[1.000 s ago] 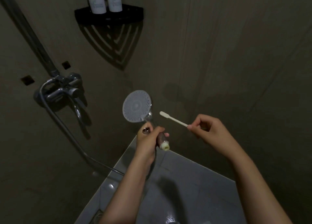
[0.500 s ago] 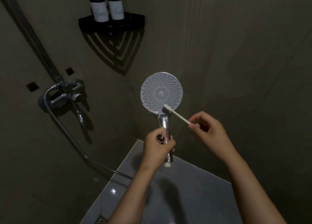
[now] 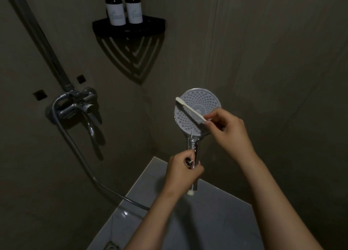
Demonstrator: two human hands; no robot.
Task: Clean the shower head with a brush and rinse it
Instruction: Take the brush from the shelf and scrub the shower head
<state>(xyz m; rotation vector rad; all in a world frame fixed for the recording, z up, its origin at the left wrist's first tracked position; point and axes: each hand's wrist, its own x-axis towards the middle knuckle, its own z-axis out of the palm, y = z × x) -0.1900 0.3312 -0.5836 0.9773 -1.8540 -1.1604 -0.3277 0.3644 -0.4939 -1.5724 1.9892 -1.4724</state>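
In a dim shower stall, the left hand (image 3: 183, 169) grips the shower head (image 3: 208, 100) by its handle (image 3: 194, 148), while the right hand (image 3: 228, 130) pinches a white brush (image 3: 190, 109) laid across the head's face. Scrubbing looks under way. No water flows, so rinsing appears still to do.

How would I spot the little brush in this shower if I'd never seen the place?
Start at the round shower head held up before the wall. The brush is the thin white stick lying slantwise across its dotted face, pinched by the right hand. Nothing nearby is so slender and pale.
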